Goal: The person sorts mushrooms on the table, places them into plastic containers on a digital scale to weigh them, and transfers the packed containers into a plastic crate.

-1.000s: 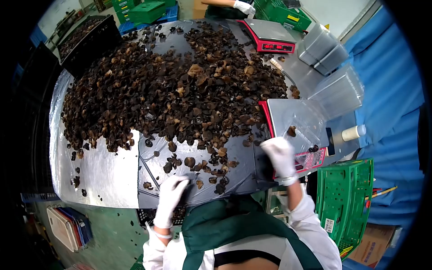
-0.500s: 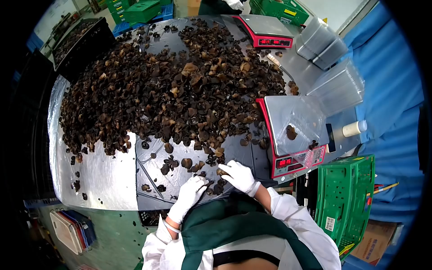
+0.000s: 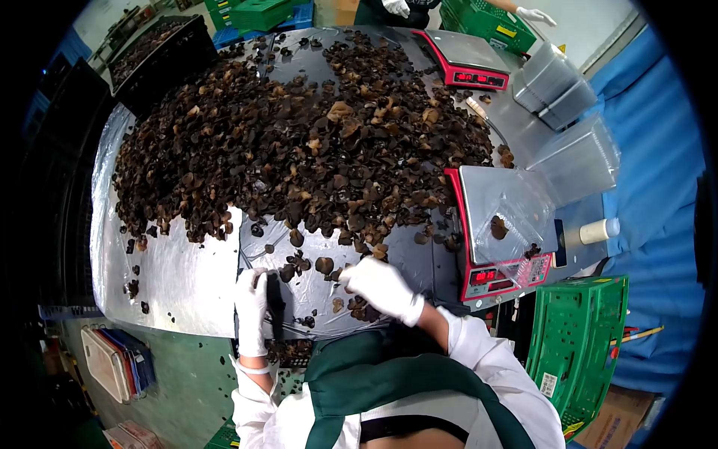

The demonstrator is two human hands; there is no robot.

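Note:
Dark brown wood ear mushrooms [image 3: 299, 165] lie in a broad heap over the table, with loose pieces near its front edge. My left hand [image 3: 252, 310], in a white glove, is raised over the metal sheet's edge, thumb and fingers slightly apart, and no piece shows in it. Motion softens the outline of my right hand [image 3: 383, 290], also gloved; its fingertips are pinched at a small wood ear piece [image 3: 348, 287]. Beneath that hand sits a small cluster of pieces [image 3: 363, 309].
At right stands a red scale [image 3: 505, 280] bearing a clear plastic box [image 3: 516, 224] with one mushroom inside. Another scale [image 3: 475, 78] and stacked clear boxes [image 3: 553, 82] are farther back. Green crates [image 3: 580, 344] flank the table; a black crate [image 3: 161, 63] sits back left. A co-worker's gloved hand [image 3: 396, 7] shows beyond.
My left hand has moved left, away from the loose pieces, and lifted. My right hand has shifted slightly left. Another gloved hand has come into view at the far right back.

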